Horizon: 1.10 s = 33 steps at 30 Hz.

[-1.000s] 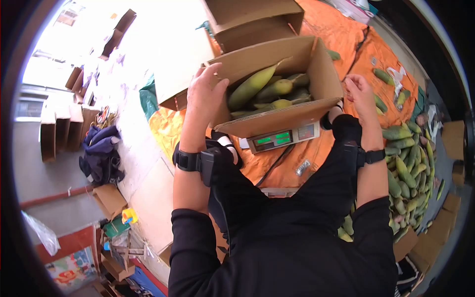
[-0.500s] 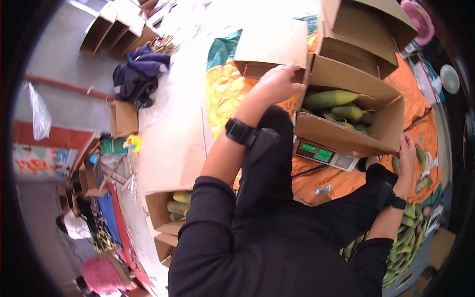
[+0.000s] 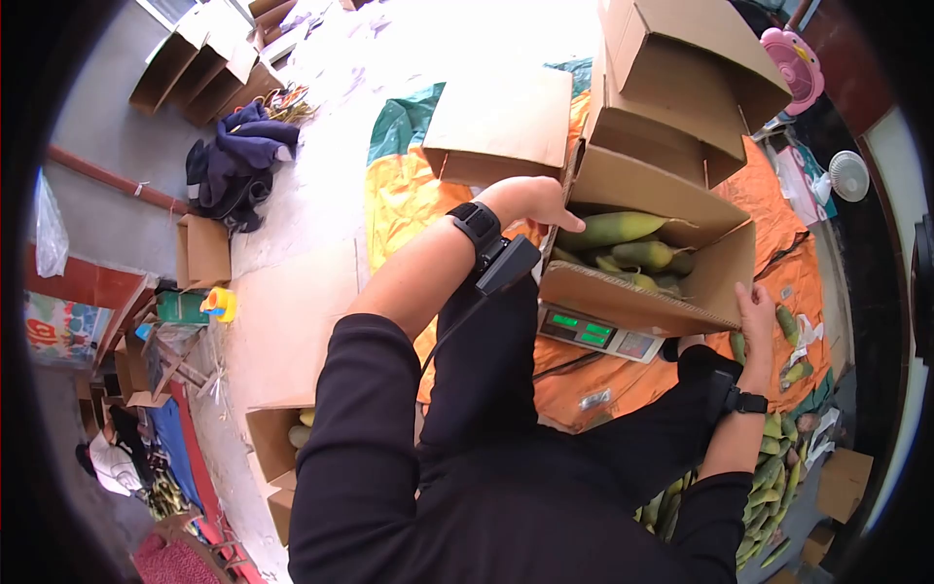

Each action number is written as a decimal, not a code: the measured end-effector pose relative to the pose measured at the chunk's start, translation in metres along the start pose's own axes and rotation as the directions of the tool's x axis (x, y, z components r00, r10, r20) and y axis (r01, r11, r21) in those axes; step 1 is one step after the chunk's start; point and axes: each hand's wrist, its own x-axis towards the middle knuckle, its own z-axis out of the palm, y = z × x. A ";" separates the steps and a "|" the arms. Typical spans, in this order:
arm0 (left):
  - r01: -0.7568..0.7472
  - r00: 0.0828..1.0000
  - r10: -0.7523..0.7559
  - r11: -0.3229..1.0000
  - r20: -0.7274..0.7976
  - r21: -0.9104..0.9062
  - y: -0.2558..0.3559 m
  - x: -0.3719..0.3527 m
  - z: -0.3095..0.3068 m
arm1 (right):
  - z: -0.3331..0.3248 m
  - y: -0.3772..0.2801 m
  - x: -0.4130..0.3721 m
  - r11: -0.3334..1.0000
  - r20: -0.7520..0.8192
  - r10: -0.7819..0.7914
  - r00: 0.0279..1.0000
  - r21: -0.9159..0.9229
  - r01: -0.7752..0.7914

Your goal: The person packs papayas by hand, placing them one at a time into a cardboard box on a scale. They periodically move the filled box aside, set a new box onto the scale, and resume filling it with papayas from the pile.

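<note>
An open cardboard box (image 3: pixel 637 297) with several long green radishes (image 3: pixel 623 229) inside rests on a digital scale (image 3: pixel 593 334) with lit green figures. My left hand (image 3: pixel 538 202) grips the box's left wall, thumb over the rim toward the radishes and the other fingers mostly hidden. At the near right corner, my right hand (image 3: pixel 755 319) holds the box edge between thumb and fingers. Both wrists wear black straps. A flat-topped cardboard box (image 3: pixel 501 122) sits just beyond my left hand.
Nested empty cartons (image 3: pixel 671 97) stand behind the box. An orange sheet (image 3: pixel 584 394) lies under the scale. More green radishes (image 3: pixel 769 487) are heaped at the lower right. Another carton (image 3: pixel 272 433) of produce sits by my left elbow. A pink fan (image 3: pixel 793 70) stands at the far right.
My left hand has come down from above the box's left side and closed on its wall. My right hand stays on the corner. The view has shifted, moving the scene leftward.
</note>
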 end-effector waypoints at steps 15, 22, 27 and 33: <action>-0.134 0.973 0.168 0.969 -0.158 0.205 -0.039 0.038 0.024 | -0.002 -0.030 0.057 0.908 0.139 -0.080 0.987 -0.398 0.130; -0.069 0.962 0.156 0.933 -0.224 0.353 -0.099 0.006 0.007 | 0.016 -0.125 0.067 0.933 0.244 -0.148 0.958 -0.288 0.217; 0.070 0.904 0.074 0.946 -0.422 0.316 -0.156 -0.049 -0.025 | 0.055 -0.177 0.098 0.953 0.375 -0.233 0.897 -0.094 0.287; 0.364 0.762 -0.332 0.930 -0.556 -0.056 -0.239 -0.161 -0.042 | 0.141 -0.296 0.048 0.887 0.439 -0.401 0.804 -0.032 0.460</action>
